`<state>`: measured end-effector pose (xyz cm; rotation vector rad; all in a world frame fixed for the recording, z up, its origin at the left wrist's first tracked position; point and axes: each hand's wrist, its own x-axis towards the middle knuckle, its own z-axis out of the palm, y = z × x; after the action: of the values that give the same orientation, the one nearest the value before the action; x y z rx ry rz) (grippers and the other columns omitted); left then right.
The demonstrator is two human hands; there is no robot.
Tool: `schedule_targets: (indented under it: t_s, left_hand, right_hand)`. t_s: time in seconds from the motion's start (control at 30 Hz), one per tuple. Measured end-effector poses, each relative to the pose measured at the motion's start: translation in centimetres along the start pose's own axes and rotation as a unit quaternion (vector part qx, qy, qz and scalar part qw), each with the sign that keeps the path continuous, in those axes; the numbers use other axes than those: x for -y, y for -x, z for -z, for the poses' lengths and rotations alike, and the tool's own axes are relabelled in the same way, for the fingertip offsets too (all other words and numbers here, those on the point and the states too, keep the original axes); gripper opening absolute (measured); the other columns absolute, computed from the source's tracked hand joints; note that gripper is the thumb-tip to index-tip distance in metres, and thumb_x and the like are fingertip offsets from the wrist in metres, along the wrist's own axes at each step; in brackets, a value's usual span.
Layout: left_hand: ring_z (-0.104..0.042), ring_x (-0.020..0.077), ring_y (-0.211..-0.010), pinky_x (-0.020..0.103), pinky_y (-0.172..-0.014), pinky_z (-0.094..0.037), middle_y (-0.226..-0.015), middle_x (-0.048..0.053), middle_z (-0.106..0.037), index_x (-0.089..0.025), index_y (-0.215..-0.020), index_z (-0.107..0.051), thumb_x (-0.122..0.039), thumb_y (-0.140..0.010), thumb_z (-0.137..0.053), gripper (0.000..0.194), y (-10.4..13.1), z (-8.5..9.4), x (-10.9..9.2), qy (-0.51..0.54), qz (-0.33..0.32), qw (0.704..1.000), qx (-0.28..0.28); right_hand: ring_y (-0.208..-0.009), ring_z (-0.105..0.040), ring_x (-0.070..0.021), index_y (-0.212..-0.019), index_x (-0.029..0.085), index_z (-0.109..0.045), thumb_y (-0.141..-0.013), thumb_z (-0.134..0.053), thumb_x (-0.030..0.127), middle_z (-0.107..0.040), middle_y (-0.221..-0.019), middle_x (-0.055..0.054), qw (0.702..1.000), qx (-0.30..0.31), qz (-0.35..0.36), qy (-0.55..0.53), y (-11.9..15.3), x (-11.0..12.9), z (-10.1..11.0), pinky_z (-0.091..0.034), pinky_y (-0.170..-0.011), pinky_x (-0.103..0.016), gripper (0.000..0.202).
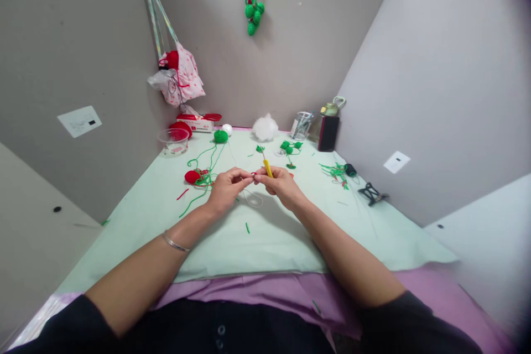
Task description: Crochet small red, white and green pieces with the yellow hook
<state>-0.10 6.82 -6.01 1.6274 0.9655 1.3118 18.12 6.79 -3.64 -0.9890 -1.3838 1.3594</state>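
My left hand (227, 188) and my right hand (281, 183) meet over the middle of the table, fingertips almost touching. A small piece of red yarn work (254, 174) is pinched between them, mostly covered by the fingers. The right hand also holds a crochet hook with a yellow handle (267, 168), its thin metal shaft pointing up and away. Below the fingers a thin white strand (257, 204) loops on the cloth. To the left lie a red yarn ball (192, 177) and tangled green strands (204, 180).
Behind the hands are a green yarn ball (220, 136), white stuffing (265, 128) and green crocheted pieces (290, 147). A phone (328, 134) leans at the back right, near a pen cup (301, 126). A clear tub (173, 141) stands back left. Grey panels (274, 66) enclose the table.
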Motion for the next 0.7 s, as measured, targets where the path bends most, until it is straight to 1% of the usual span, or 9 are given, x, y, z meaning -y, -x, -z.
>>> schedule_targets:
  t_s: [0.1,0.2,0.37,0.57,0.7]
  left_hand:
    - [-0.051,0.0134,-0.059,0.028,-0.058,-0.042,-0.069,0.0,-0.066,-0.019,-0.078,-0.074,-0.044,-0.077,-0.076,0.025,-0.05,-0.04,-0.2,0.011,0.021,1.0,0.002]
    - [-0.052,0.0133,-0.059,0.028,-0.059,-0.045,-0.068,0.0,-0.066,-0.019,-0.078,-0.073,-0.045,-0.076,-0.077,0.026,-0.05,-0.05,-0.44,0.019,0.037,0.999,0.008]
    - [-0.053,0.0138,-0.06,0.029,-0.061,-0.046,-0.07,0.0,-0.066,-0.02,-0.078,-0.072,-0.047,-0.075,-0.077,0.028,0.03,0.03,-0.73,0.027,0.052,0.998,0.017]
    - [-0.055,0.0147,-0.059,0.029,-0.062,-0.046,-0.062,-0.003,-0.06,-0.02,-0.08,-0.074,-0.05,-0.078,-0.077,0.03,0.03,0.09,-0.67,0.042,0.074,0.995,0.051]
    - [-0.054,0.0141,-0.06,0.029,-0.063,-0.045,-0.063,-0.003,-0.06,-0.02,-0.082,-0.076,-0.052,-0.079,-0.078,0.032,-0.12,-0.01,-0.36,0.061,0.085,0.992,0.064]
  right_hand:
    - [-0.047,-0.026,-0.0042,-0.075,0.018,-0.071,-0.061,-0.089,0.048,-0.059,-0.062,0.005,1.0,-0.01,0.0,0.001,-0.03,-0.04,-0.08,-0.014,-0.048,-0.028,0.038]
    - [-0.047,-0.025,-0.0046,-0.074,0.019,-0.071,-0.061,-0.089,0.048,-0.052,-0.057,0.007,1.0,-0.02,0.0,0.002,-0.11,-0.23,-0.14,-0.015,-0.047,-0.027,0.037]
    - [-0.047,-0.028,-0.0047,-0.075,0.019,-0.072,-0.06,-0.089,0.048,-0.061,-0.063,0.004,0.999,-0.038,0.006,0.01,-0.3,-0.57,-0.15,-0.017,-0.047,-0.027,0.038]
    - [-0.047,-0.032,-0.006,-0.078,0.019,-0.072,-0.062,-0.088,0.049,-0.061,-0.062,0.003,0.997,-0.072,0.027,0.026,-0.14,-0.55,-0.24,-0.019,-0.047,-0.027,0.037]
    - [-0.053,-0.036,-0.0079,-0.078,0.019,-0.073,-0.065,-0.087,0.046,-0.063,-0.066,0.002,0.994,-0.086,0.051,0.043,0.29,-0.3,-0.6,-0.023,-0.049,-0.027,0.033]
